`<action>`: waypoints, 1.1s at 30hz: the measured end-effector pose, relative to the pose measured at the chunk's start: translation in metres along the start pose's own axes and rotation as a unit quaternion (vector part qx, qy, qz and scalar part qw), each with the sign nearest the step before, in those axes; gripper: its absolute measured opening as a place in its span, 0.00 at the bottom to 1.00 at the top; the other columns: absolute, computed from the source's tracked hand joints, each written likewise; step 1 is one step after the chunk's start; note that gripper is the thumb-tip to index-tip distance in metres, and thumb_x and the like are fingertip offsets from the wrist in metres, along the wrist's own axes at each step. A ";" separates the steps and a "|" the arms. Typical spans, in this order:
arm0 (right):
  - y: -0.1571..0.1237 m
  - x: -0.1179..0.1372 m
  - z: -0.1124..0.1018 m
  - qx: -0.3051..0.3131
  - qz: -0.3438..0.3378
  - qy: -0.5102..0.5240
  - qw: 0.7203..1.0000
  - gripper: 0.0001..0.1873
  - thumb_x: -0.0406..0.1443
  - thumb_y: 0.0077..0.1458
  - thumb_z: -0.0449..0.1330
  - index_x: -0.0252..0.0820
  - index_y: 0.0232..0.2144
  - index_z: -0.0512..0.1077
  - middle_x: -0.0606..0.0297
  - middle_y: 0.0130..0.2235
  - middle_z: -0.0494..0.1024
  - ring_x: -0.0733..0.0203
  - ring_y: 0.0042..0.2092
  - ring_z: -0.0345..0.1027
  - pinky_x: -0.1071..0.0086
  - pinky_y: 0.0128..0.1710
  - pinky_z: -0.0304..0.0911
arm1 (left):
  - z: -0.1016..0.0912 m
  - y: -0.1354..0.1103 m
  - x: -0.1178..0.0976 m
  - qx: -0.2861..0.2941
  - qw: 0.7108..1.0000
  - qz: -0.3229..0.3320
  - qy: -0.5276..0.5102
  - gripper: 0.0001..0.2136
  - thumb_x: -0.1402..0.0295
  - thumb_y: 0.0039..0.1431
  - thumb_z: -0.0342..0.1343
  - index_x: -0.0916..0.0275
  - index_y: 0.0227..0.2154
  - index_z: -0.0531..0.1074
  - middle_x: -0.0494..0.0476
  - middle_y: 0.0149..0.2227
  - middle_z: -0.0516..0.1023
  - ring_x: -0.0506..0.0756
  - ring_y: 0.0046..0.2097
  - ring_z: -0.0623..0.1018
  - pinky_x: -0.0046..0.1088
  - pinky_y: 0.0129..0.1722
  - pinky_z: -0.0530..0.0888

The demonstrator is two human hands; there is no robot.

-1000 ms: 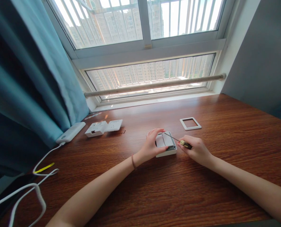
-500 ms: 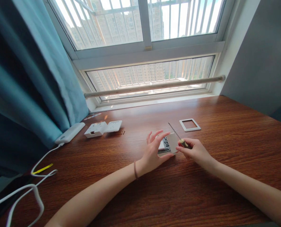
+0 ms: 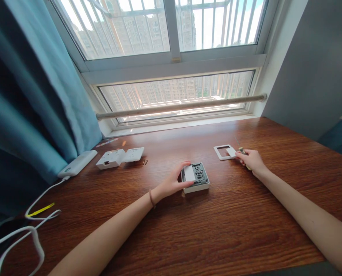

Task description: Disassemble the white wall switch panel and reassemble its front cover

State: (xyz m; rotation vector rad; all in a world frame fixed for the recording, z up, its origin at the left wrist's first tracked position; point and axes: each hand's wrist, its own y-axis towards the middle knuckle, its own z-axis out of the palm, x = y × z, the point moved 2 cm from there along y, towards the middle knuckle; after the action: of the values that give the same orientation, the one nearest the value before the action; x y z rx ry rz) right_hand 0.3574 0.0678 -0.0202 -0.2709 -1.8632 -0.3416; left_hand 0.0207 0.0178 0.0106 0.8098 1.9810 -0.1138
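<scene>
A wall switch (image 3: 198,188) lies flat on the wooden table. One white rocker is still in its left half, while the right half shows the grey inner mechanism. My left hand (image 3: 172,182) grips it from the left, thumb on the near side and fingers on the far side. Farther right, my right hand (image 3: 254,161) pinches a loose white rocker plate (image 3: 231,152) over the white cover frame (image 3: 217,153). That same hand also keeps hold of a screwdriver (image 3: 241,150), its thin shaft pointing away toward the window.
At the back left stands an opened white box (image 3: 111,158) with its lid (image 3: 134,154) beside it and small screws (image 3: 145,162). A white device (image 3: 78,164) with a white cable (image 3: 35,239) and a yellow strip (image 3: 41,210) lie by the curtain (image 3: 44,84).
The right rocker plate has come off the switch. My right hand has carried it, with the screwdriver, right and away to the frame. My left hand now holds the switch's left side.
</scene>
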 end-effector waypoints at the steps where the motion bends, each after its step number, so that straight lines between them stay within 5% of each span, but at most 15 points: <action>1: 0.000 -0.001 -0.001 -0.001 -0.002 -0.010 1.000 0.13 0.41 0.38 0.64 0.35 0.23 0.72 0.62 0.17 0.72 0.68 0.15 0.58 0.74 0.12 0.53 | 0.001 0.000 -0.001 0.000 1.000 0.001 -0.006 0.28 0.63 0.50 0.59 0.59 0.54 0.57 0.63 0.57 0.59 0.61 0.58 0.61 0.42 0.57 0.58; 16: -0.005 0.005 0.001 -0.005 -0.015 -0.147 0.989 0.16 0.43 0.43 0.62 0.34 0.26 0.71 0.57 0.22 0.76 0.61 0.19 0.69 0.72 0.17 0.63 | 0.002 -0.002 -0.005 -0.012 0.999 -0.013 -0.040 0.27 0.63 0.48 0.60 0.59 0.50 0.57 0.62 0.52 0.64 0.59 0.51 0.67 0.37 0.51 0.64; 23: -0.015 0.016 -0.003 -0.059 -0.065 -0.228 0.970 0.17 0.45 0.49 0.57 0.35 0.30 0.71 0.58 0.22 0.75 0.58 0.22 0.69 0.66 0.26 0.62 | 0.003 -0.003 -0.002 -0.016 0.999 -0.022 -0.041 0.25 0.62 0.48 0.60 0.59 0.48 0.57 0.60 0.50 0.63 0.58 0.49 0.67 0.35 0.48 0.65; 26: -0.036 0.040 0.005 -0.055 -0.242 -0.302 0.921 0.14 0.44 0.53 0.55 0.40 0.36 0.72 0.59 0.30 0.77 0.56 0.31 0.70 0.68 0.30 0.59 | 0.003 -0.003 -0.002 -0.015 0.999 -0.025 -0.046 0.26 0.62 0.48 0.60 0.59 0.48 0.57 0.60 0.50 0.64 0.57 0.48 0.68 0.35 0.47 0.65; 29: -0.065 0.064 0.019 0.014 -0.437 -0.364 0.823 0.13 0.40 0.56 0.54 0.44 0.42 0.72 0.61 0.33 0.76 0.57 0.35 0.68 0.68 0.34 0.57 | 0.003 -0.003 -0.003 -0.007 0.998 -0.024 -0.053 0.26 0.62 0.48 0.60 0.59 0.49 0.57 0.59 0.50 0.64 0.57 0.47 0.68 0.34 0.46 0.66; 33: -0.088 0.079 0.028 0.045 -0.542 -0.399 0.739 0.14 0.36 0.56 0.55 0.50 0.46 0.71 0.63 0.34 0.77 0.57 0.37 0.65 0.63 0.42 0.54 | 0.003 -0.003 -0.004 -0.008 0.998 -0.018 -0.053 0.26 0.62 0.48 0.60 0.59 0.48 0.57 0.60 0.50 0.64 0.57 0.48 0.68 0.35 0.47 0.65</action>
State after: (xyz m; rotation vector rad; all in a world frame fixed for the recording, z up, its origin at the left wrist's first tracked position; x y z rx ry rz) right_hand 0.2771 -0.0023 0.0379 0.9624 -2.7269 -1.0397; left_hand 0.0225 0.0119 0.0118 0.7419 1.8944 -0.1584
